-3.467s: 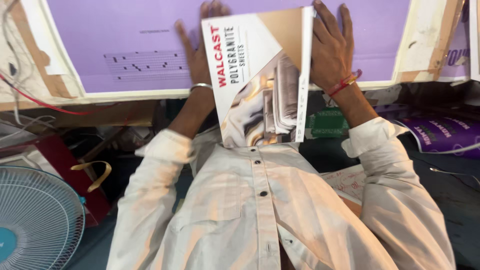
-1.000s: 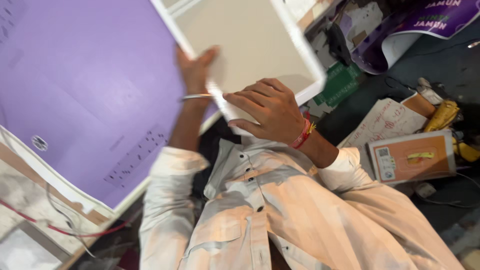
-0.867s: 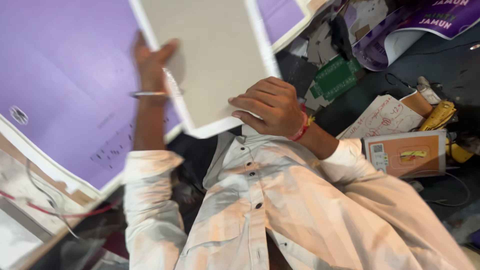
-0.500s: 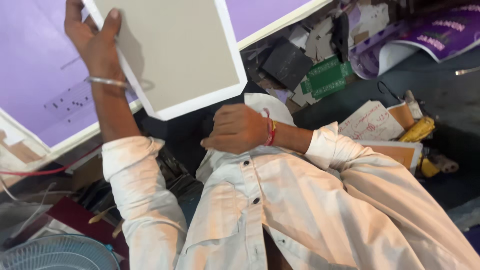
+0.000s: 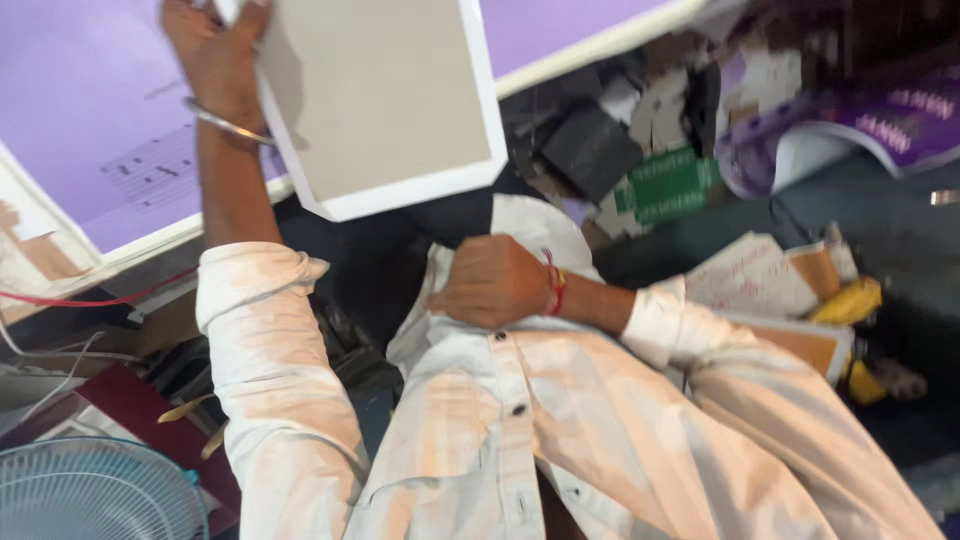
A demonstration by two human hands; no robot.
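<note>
My left hand (image 5: 215, 55), with a metal bangle on the wrist, grips the left edge of a flat grey board with a white border (image 5: 385, 100). It holds the board up in front of me over a large purple sheet (image 5: 90, 120). My right hand (image 5: 490, 282), with a red thread on its wrist, is a closed fist resting on the front of my white shirt (image 5: 520, 420), below the board and apart from it. Whether the fist pinches the cloth is not clear.
A round fan guard (image 5: 90, 495) sits at the lower left, with a red wire (image 5: 100, 298) and white cables above it. To the right lie a green packet (image 5: 668, 185), a curled purple printed sheet (image 5: 880, 110), papers, a yellow object (image 5: 845, 300) and dark clutter.
Both hands held the board at first. My right hand let go and dropped to my shirt as a fist, while my left hand kept the board.
</note>
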